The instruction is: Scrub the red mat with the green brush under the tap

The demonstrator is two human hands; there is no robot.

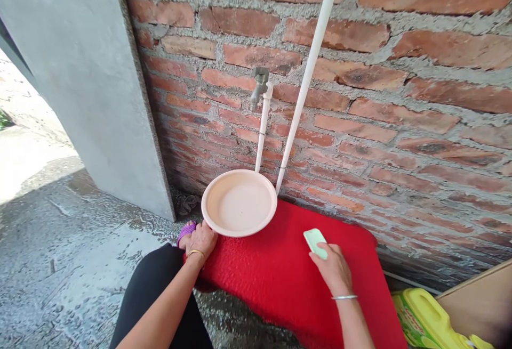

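A red cloth (256,269) is spread over a low surface against the wall, its front left part dark and wet-looking. On its back left corner stands a round, pale pink plastic basin (240,232). My left hand (201,242) grips the cloth's left edge, right beside the basin's rim; some of its fingertips are hidden. In my right hand (334,269) is a pale green scrub brush (315,242), held by its near end over the right part of the cloth. The brush's underside is out of sight.
A tap (260,85) on a white pipe (262,136) rises behind the basin, beside a taller slanting pipe (308,72). A grey slab (92,88) leans at the left over wet floor (92,264). A yellow-green jug (428,317) and a cardboard box (480,295) stand at the lower right.
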